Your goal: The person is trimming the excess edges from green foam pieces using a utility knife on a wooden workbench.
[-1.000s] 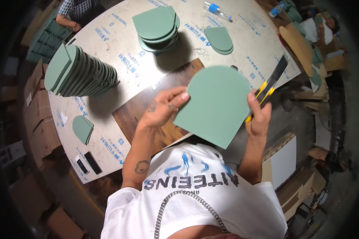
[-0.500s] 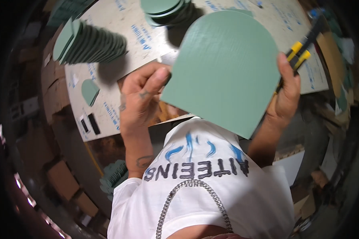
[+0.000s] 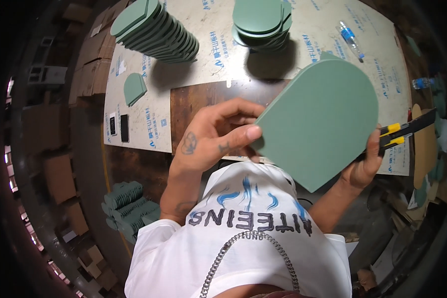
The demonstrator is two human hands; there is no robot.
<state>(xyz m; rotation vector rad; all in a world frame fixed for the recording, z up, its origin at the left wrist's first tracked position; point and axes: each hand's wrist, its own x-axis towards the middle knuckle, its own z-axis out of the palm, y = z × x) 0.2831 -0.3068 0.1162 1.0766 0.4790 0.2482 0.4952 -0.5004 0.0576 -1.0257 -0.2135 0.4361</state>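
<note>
A green board [image 3: 323, 114] with one rounded end and straight edges meeting at a corner is held up, tilted, in front of my chest. My left hand [image 3: 218, 131] pinches its left corner, thumb on the near face and fingers partly hidden behind. My right hand [image 3: 365, 166] grips the lower right edge, with most fingers out of sight under the board. A black-and-yellow tool [image 3: 395, 136], like a utility knife, sticks out rightward from this same hand. How the fingers hold it is hidden.
Beyond the board is a printed white tabletop [image 3: 203, 64] with a brown section. On it stand a tall stack of green boards [image 3: 156, 37], a second stack [image 3: 260, 25], a small green piece [image 3: 134, 89], two dark flat objects [image 3: 124, 128] and a plastic bottle [image 3: 351, 39]. More green pieces [image 3: 129, 208] lie lower left.
The green board has moved down and to the right and turned clockwise. My left hand's fingers now reach further over its corner. More of the tabletop is in view.
</note>
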